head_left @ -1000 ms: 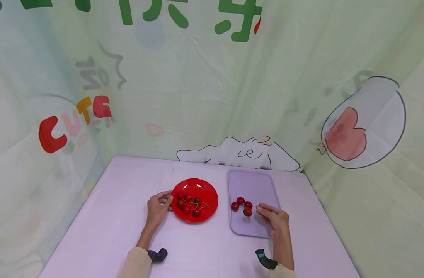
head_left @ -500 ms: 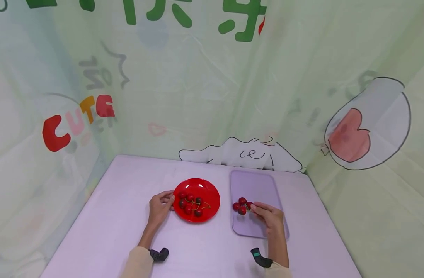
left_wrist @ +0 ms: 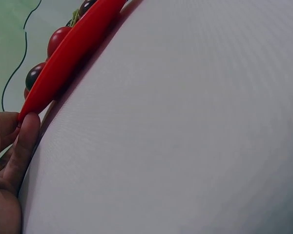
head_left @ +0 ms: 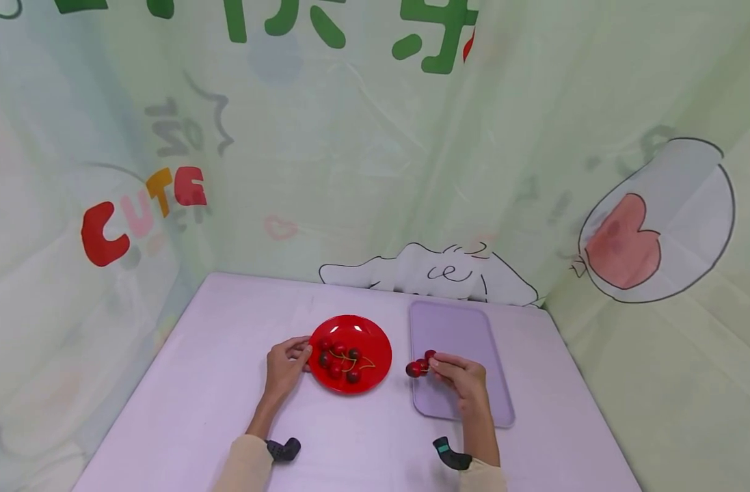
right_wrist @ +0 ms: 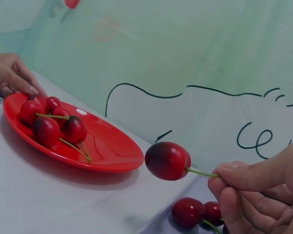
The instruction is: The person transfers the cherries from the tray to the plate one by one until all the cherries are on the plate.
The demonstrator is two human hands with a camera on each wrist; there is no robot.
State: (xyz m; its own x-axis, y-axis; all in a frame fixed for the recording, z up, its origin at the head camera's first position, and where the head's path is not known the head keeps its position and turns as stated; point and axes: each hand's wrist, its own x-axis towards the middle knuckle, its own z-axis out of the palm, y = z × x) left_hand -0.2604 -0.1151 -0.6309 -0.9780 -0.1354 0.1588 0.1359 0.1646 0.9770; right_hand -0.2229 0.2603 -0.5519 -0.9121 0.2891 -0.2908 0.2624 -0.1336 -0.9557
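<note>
My left hand point(head_left: 284, 369) pinches the left rim of a red plate point(head_left: 375, 335) between thumb and fingers; the left wrist view shows this hold point(left_wrist: 14, 156) closely. Several dark red cherries with green stems point(right_wrist: 46, 130) lie in the plate's left half. My right hand point(head_left: 463, 383) pinches one cherry point(right_wrist: 167, 161) by its stem, thumb against the fingers. That cherry hangs above the left edge of a lilac tray point(head_left: 457, 328). Beneath it, partly hidden by my fingers, other cherries point(right_wrist: 188, 212) rest on the tray.
The plate and tray stand side by side on a pale lilac table point(head_left: 350, 437). A printed curtain point(head_left: 362, 171) encloses the table's back and sides. Both wrists wear small black devices, the left one point(head_left: 284, 449) and the right one point(head_left: 451, 454).
My right hand has moved left from beside the tray's cherries and now holds one by its stem, off the tray. My left hand keeps its hold on the plate.
</note>
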